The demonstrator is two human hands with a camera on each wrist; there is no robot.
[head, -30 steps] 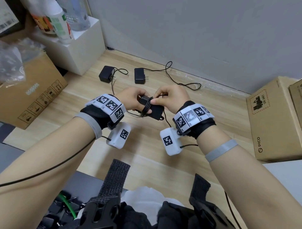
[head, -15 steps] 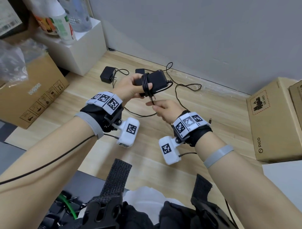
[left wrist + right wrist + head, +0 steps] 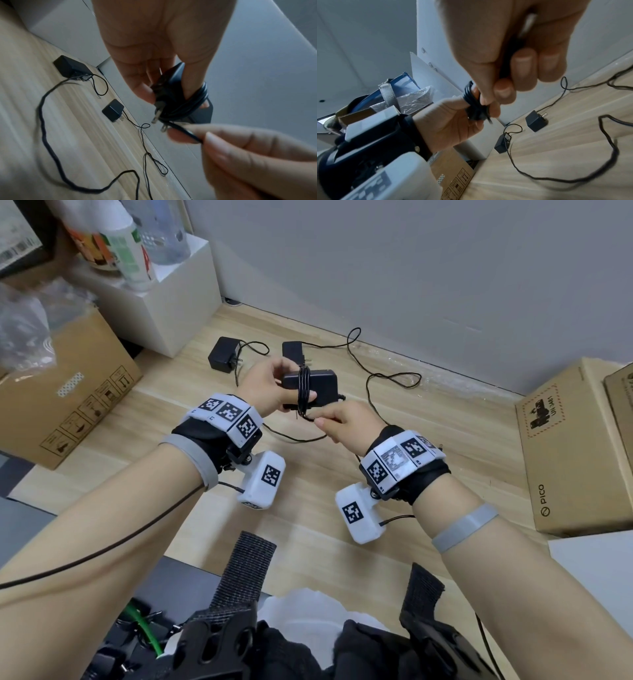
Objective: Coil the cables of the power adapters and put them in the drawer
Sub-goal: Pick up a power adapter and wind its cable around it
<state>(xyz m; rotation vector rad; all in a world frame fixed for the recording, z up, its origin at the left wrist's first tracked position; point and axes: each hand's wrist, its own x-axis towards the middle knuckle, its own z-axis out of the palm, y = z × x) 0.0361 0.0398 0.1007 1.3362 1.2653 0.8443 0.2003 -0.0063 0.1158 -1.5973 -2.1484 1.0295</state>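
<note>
My left hand (image 3: 272, 386) grips a black power adapter (image 3: 320, 388) above the wooden table (image 3: 308, 508), with several turns of its cable (image 3: 303, 392) wound round the middle. Just below the adapter, my right hand (image 3: 337, 422) pinches the free run of that cable between thumb and fingers. In the left wrist view the plug prongs (image 3: 155, 117) point down beside the wraps (image 3: 192, 104), and the right hand (image 3: 240, 155) pulls the cable taut. The slack (image 3: 294, 438) hangs down to the table. The right wrist view shows the coil (image 3: 471, 102) in the left hand (image 3: 453, 124).
Two more black adapters (image 3: 222, 357) (image 3: 293, 350) lie at the back with loose cables (image 3: 394, 378) trailing along the wall. Cardboard boxes (image 3: 68, 392) (image 3: 575, 446) flank the table, and a white box (image 3: 164, 302) carries bottles. An open space (image 3: 137, 628) below the near edge holds dark items.
The left hand lifted the adapter up and away from me. The right hand drew the cable down beneath it, then came back close under the adapter, still pinching the cable.
</note>
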